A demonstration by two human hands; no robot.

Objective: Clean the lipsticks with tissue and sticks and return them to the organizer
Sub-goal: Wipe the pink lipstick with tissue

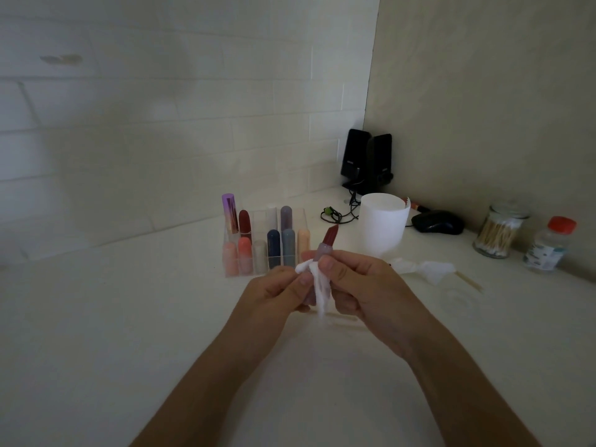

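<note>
Both my hands meet above the white table, in front of the clear organizer (300, 217) that holds several capped lipsticks. An uncapped lipstick (325, 245) with a dark red bullet stands tilted between them, its tube partly hidden by my fingers. A piece of white tissue (321, 290) is wrapped against the tube and hangs down below it. My left hand (277, 291) pinches the tissue and the lower tube. My right hand (364, 288) grips the tube from the right, thumb up near its collar.
A crumpled tissue (425, 269) and a wooden stick (469, 280) lie to the right. Behind them stand a white tissue roll (382, 225), a black mouse (438, 222), a jar of cotton swabs (498, 235), a red-capped bottle (550, 245) and black speakers (367, 162).
</note>
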